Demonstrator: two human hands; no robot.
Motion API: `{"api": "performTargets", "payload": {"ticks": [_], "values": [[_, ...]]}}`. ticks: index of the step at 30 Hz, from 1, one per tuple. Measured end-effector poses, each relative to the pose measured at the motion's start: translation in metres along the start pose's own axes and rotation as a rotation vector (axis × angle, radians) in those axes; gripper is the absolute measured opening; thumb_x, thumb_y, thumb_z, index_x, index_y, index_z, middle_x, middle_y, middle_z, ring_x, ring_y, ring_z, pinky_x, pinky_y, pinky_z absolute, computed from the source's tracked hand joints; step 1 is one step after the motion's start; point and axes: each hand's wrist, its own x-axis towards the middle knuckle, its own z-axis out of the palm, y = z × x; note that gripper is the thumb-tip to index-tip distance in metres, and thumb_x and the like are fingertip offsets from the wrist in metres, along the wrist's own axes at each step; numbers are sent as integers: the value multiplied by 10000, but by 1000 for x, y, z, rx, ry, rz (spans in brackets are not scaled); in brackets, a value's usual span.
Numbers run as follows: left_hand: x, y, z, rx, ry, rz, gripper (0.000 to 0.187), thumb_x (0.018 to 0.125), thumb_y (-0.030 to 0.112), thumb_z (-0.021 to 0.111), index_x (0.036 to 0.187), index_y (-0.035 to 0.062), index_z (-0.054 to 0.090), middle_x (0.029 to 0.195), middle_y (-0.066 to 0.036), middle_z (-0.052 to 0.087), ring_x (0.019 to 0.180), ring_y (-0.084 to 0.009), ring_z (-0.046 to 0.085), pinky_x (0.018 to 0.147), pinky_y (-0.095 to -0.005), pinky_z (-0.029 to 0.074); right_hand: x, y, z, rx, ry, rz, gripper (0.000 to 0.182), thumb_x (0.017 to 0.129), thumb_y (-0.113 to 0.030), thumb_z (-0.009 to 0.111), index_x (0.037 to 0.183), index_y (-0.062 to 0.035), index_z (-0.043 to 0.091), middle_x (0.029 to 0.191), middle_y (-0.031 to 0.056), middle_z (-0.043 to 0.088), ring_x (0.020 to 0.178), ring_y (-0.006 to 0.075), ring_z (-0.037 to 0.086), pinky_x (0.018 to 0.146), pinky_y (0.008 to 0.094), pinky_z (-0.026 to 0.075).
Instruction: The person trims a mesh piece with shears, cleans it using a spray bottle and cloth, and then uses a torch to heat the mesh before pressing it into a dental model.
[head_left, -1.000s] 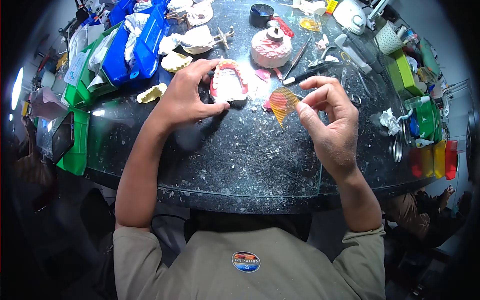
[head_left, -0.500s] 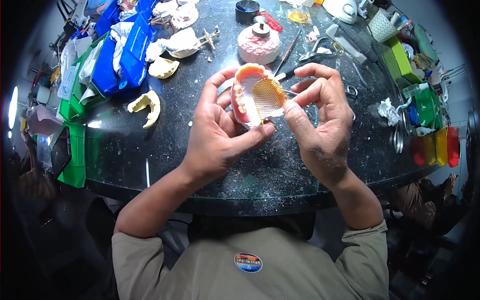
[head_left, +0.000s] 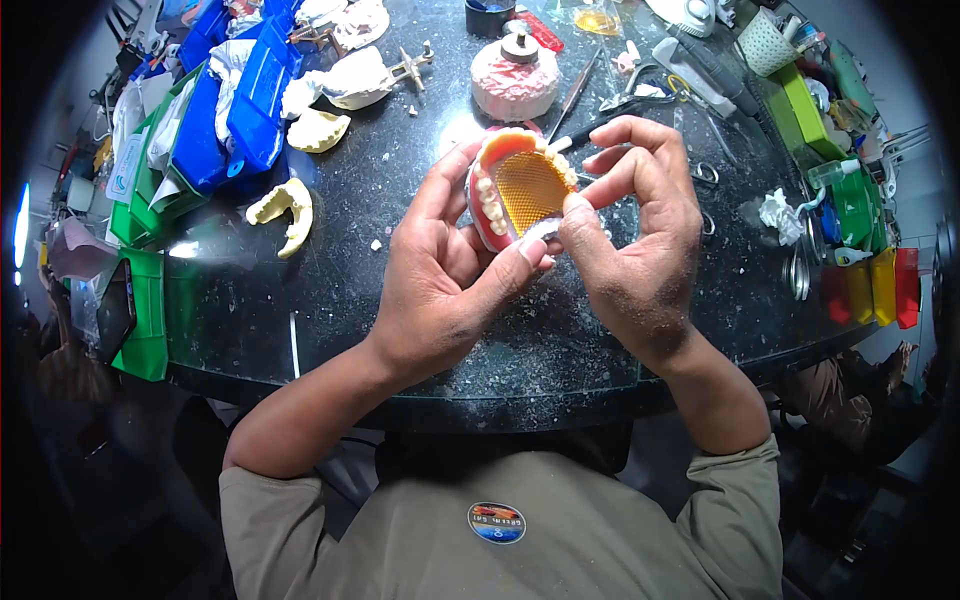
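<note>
My left hand (head_left: 440,265) is wrapped round a denture model (head_left: 489,212), with pink gum, a row of cream teeth and a white cast under them. Inside the arch lies a gold mesh (head_left: 530,190), covering the palate. My right hand (head_left: 635,225) is closed in a pinch, thumb and forefinger on the mesh's right edge beside the teeth. The fingertips hide part of that edge. Just beyond the hands stands a pink-and-white plaster block (head_left: 515,85) with a metal knob on top.
Plaster casts (head_left: 318,130) and a U-shaped yellowish cast (head_left: 284,215) lie to the left, near blue bins (head_left: 265,110). Scissors (head_left: 705,175), a pen-like tool (head_left: 577,85) and crumpled tissue (head_left: 780,215) lie at the right. White dust covers the black tabletop (head_left: 350,310).
The gold mesh now sits deeper and flatter inside the arch; before, it stood tilted with its lower right part outside. My left thumb has shifted slightly along the rim.
</note>
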Motion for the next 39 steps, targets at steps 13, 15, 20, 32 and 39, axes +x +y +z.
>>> {"api": "performTargets", "payload": {"ticks": [13, 15, 20, 32, 39], "values": [[1, -2, 1, 36, 25, 46, 643, 875, -67, 520, 1375, -83, 116, 1288, -205, 384, 1156, -235, 507, 857, -294, 536, -1, 2, 4, 20, 20, -92, 138, 658, -14, 648, 692, -17, 514, 1002, 173, 500, 922, 255, 558, 786, 364, 476], [1, -3, 0, 33, 23, 55, 647, 873, -70, 520, 1377, -79, 115, 1293, -205, 381, 1160, -236, 504, 861, -294, 534, 0, 3, 3, 4, 23, -120, 148, 651, -10, 651, 688, -18, 508, 1000, 174, 498, 908, 253, 559, 774, 363, 479], [-1, -3, 0, 5, 6, 54, 691, 849, -93, 525, 1389, -60, 94, 1318, -204, 361, 1205, -248, 469, 944, -328, 485, 2, -3, 0, -58, 46, -205, 173, 626, 5, 652, 671, -20, 487, 992, 173, 490, 860, 239, 558, 719, 342, 489], [-1, -9, -3, -42, -49, 103, 800, 783, -130, 555, 1406, -26, 65, 1352, -215, 322, 1281, -274, 387, 1068, -405, 352, 1, -16, -12, -186, 53, -291, 158, 600, 37, 650, 676, -7, 519, 997, 168, 494, 879, 220, 529, 713, 302, 470], [-2, -12, 0, -57, -44, 127, 819, 767, -134, 565, 1407, -18, 68, 1365, -206, 303, 1287, -280, 378, 1072, -410, 347, 1, -17, -11, -217, 66, -323, 140, 592, 4, 656, 664, -12, 538, 979, 152, 496, 861, 210, 511, 603, 281, 400]]}}
